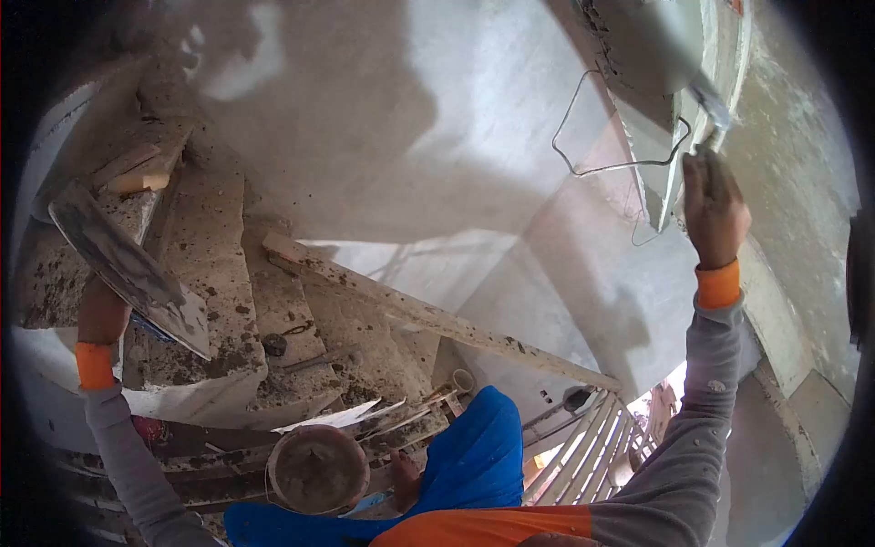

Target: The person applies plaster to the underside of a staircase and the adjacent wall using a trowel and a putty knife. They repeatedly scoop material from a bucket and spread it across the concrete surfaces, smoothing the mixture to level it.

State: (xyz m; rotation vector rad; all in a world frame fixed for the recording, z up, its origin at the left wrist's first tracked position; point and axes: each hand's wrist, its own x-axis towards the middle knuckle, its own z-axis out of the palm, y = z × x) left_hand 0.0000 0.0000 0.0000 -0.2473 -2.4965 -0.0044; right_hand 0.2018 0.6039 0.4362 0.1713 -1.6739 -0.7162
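Note:
At the left, my left hand (102, 310) is closed on a plastering float (132, 269). The float is long and flat, with grey smears on its face, and tilts above the dirty concrete steps. A bit of blue shows beneath it, near my fingers. Raised at the upper right, my right hand (717, 205) grips a trowel (711, 102) by its handle. The trowel's blade is blurred and lies against or close to the pale edge of a plastered ledge (658, 169); contact cannot be made out. A bent metal rod (624, 167) sticks out just left of this hand.
Near my legs stands a bucket (319, 469) holding grey mortar. A wooden plank (437, 321) slants across the middle, from the spattered concrete steps (205, 264) toward a slatted frame (583, 447). A smooth grey wall (365, 137) rises ahead.

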